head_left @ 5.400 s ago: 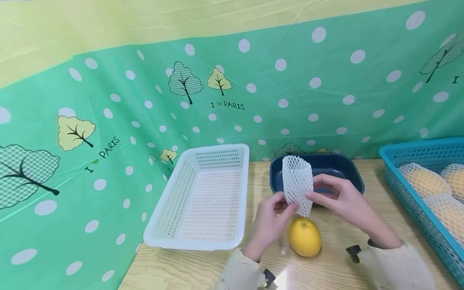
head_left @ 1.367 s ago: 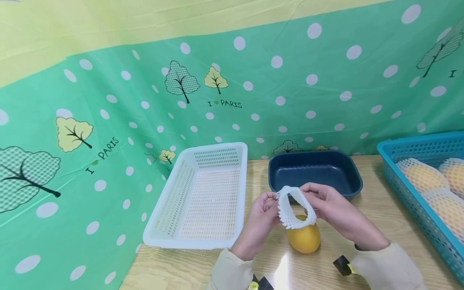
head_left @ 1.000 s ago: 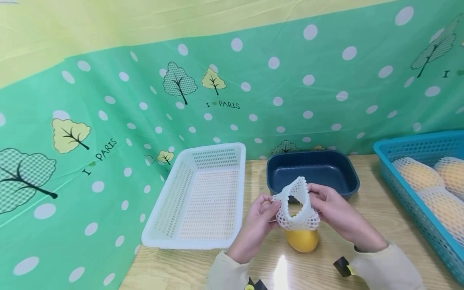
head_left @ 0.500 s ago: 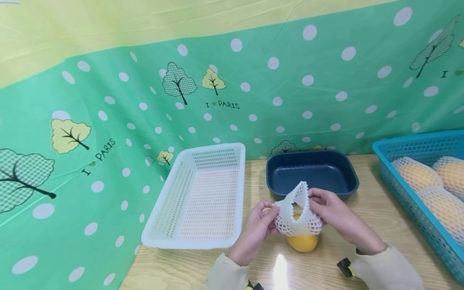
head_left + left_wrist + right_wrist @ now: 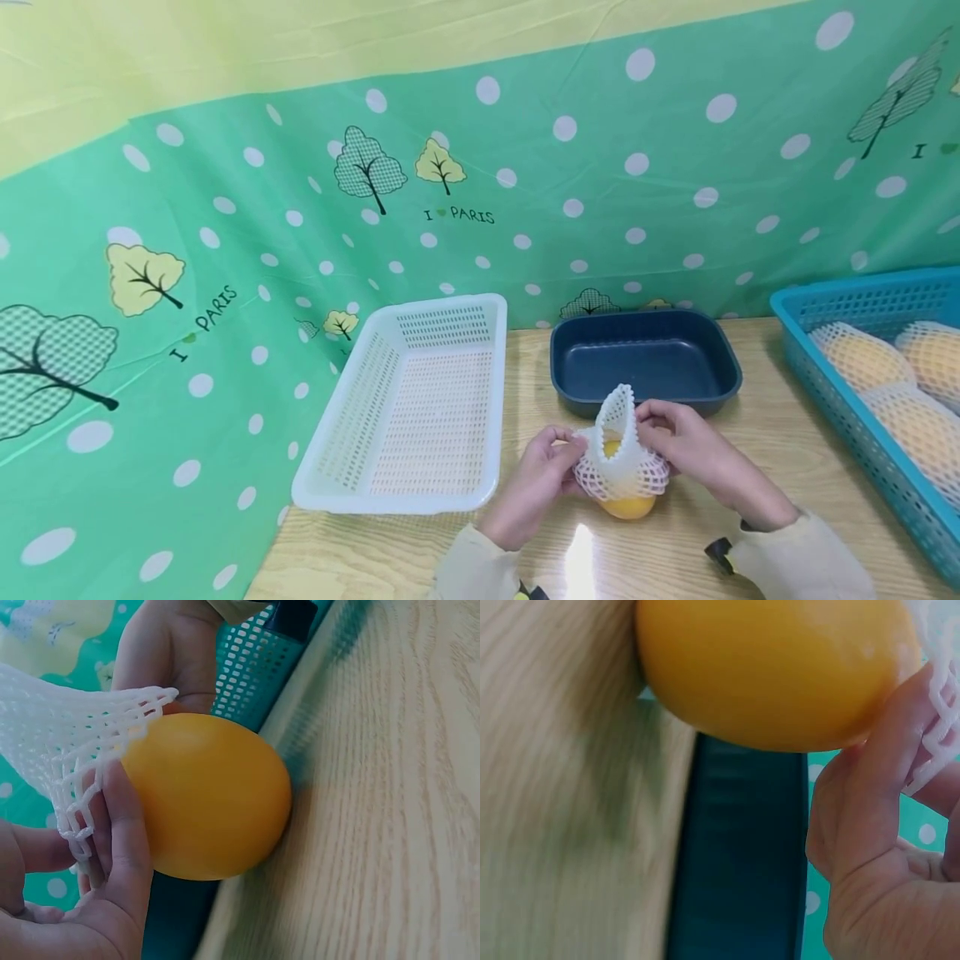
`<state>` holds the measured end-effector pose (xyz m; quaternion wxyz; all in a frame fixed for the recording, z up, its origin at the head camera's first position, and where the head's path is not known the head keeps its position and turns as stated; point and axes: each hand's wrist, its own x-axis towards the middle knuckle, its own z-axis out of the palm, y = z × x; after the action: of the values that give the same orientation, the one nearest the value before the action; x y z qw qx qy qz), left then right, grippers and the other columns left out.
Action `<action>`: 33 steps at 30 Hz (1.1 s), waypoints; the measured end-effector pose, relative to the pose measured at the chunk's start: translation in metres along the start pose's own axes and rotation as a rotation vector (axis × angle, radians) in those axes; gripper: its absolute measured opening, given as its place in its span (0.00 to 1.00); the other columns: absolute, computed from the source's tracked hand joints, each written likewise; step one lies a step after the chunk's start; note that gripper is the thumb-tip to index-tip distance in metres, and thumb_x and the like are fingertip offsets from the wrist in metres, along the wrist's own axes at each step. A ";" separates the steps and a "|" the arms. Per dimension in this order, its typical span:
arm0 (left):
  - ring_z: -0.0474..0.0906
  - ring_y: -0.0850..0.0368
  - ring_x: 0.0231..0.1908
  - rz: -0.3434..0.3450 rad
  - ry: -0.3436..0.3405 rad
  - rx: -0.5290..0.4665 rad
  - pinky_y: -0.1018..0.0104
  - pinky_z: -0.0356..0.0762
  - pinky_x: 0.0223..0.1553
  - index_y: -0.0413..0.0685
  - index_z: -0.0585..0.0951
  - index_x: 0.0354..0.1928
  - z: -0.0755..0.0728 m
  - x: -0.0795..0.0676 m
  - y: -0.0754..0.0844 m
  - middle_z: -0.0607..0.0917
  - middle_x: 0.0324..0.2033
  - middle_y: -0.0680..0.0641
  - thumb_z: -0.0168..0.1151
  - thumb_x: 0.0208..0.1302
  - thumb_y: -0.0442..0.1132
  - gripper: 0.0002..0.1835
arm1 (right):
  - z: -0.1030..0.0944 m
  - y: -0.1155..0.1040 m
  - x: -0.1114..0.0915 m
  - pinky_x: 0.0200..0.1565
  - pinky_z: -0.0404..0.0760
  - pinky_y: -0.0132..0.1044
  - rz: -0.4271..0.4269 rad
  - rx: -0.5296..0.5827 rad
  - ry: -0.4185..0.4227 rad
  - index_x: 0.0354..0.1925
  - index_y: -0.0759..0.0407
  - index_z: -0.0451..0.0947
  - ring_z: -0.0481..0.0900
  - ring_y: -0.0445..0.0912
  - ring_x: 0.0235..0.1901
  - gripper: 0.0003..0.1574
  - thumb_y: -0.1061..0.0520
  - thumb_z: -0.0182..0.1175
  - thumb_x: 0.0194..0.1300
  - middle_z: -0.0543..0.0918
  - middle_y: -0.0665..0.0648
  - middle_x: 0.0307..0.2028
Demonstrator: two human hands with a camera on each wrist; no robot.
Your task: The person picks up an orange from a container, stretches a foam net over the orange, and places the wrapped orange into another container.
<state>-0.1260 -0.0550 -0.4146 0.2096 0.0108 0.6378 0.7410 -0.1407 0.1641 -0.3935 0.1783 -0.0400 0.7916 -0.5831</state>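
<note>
A round, smooth yellow-orange fruit (image 5: 628, 507) sits on the wooden table in front of the navy tray. Its upper part is inside a white foam fruit net (image 5: 619, 467), whose free end stands up as a narrow opening. My left hand (image 5: 542, 475) pinches the net's left edge between thumb and fingers, while my right hand (image 5: 686, 442) grips the right edge. In the left wrist view, fingertips (image 5: 120, 787) lie inside the mesh against the fruit (image 5: 214, 799). From the right wrist, one finger (image 5: 881, 772) touches the fruit's side (image 5: 772, 675) with the mesh over it.
Behind the hands lies the navy tray (image 5: 645, 367). A white perforated basket (image 5: 491, 417) stands to the left. On the right, a blue basket (image 5: 795, 350) contains several net-wrapped fruits (image 5: 862, 358). A green dotted cloth (image 5: 525, 167) hangs behind the table.
Earlier both hands held the net up above the fruit, then spread its mouth. Since then they have lowered it over the fruit, covering more of it.
</note>
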 end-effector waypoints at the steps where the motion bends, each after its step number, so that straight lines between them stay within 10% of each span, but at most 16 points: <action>1: 0.84 0.58 0.32 -0.008 -0.007 0.000 0.64 0.85 0.37 0.41 0.71 0.48 0.000 0.000 -0.001 0.87 0.38 0.42 0.55 0.73 0.41 0.11 | 0.000 0.001 0.000 0.31 0.84 0.38 0.004 -0.010 0.005 0.54 0.71 0.70 0.79 0.47 0.37 0.17 0.60 0.49 0.74 0.79 0.62 0.44; 33: 0.83 0.57 0.21 -0.062 -0.041 0.009 0.61 0.86 0.36 0.41 0.68 0.47 -0.007 0.002 -0.022 0.83 0.38 0.41 0.50 0.76 0.41 0.10 | -0.008 0.018 0.000 0.35 0.85 0.40 0.033 0.075 -0.122 0.54 0.72 0.69 0.81 0.47 0.37 0.17 0.58 0.45 0.79 0.79 0.60 0.44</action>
<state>-0.1229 -0.0586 -0.4371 0.2453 0.0072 0.6368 0.7309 -0.1408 0.1767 -0.4084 0.2369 -0.0556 0.7575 -0.6058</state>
